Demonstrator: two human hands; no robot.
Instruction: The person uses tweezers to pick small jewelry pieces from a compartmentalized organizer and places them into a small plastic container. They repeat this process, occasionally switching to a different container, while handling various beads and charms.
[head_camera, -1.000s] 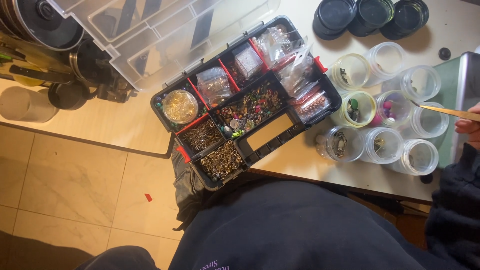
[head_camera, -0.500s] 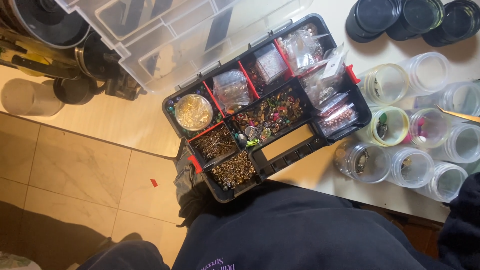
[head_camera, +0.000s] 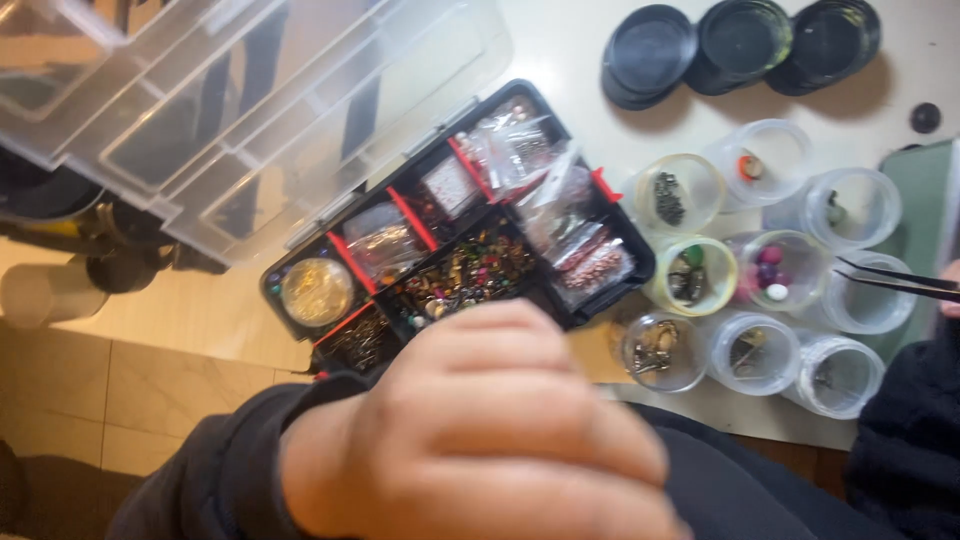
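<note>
Landmark: black plastic organiser box with red dividers, lid open, on the pale table. Clear hinged lid tilts up behind the box, towards the upper left.

Box compartments hold small clear bags, mixed coloured beads and brassy metal findings; a round gold-coloured tin sits in the box's left end.

Left hand: blurred, close to the camera, in front of the box's near edge and covering part of it. Fingers curled inward, loosely closed; cannot tell whether anything is held. Dark sleeve runs down to the left of it.

Right hand: only a sliver shows at the frame edge, well right of the box. It grips thin black tweezers, tips pointing back towards the box, over the jars.

Right of the box: a cluster of small clear round plastic jars, lids off, each with a few beads or metal bits. Beyond them, three black round lids lie together.
</note>
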